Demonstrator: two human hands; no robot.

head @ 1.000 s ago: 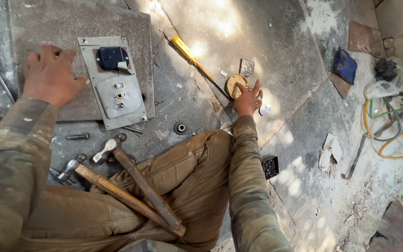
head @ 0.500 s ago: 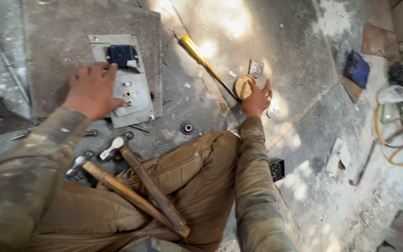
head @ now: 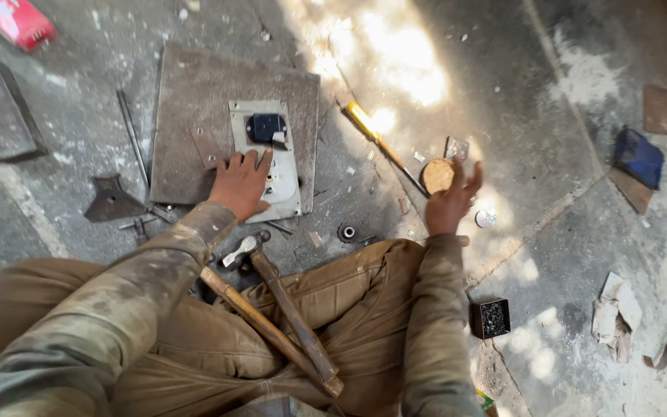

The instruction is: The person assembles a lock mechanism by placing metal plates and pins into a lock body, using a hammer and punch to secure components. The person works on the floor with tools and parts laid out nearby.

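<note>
Left arm stretched forward in a dusty olive sleeve, and the left hand (head: 241,184) lies palm-down on the pale grey rectangular metal plate (head: 268,158), fingers (head: 235,161) spread flat and gripping nothing, tips just short of the small black block (head: 265,127) fixed at the plate's upper end. That plate sits on a larger square sheet of rusty brown steel (head: 194,100) flat on the concrete floor (head: 519,100). Over on the other side, the right hand (head: 451,202) is out over the floor, fingers loosely open, touching the round tan wooden disc (head: 438,175) at its near edge, not closed on it. A yellow-handled screwdriver (head: 376,139) lies just beyond the disc. Two wooden-handled hammers (head: 272,297) rest crossed on the person's lap, heads toward the plate. A small black ring (head: 348,232) sits on the floor between the hands, and a small black open box (head: 492,317) beside the right forearm.
</note>
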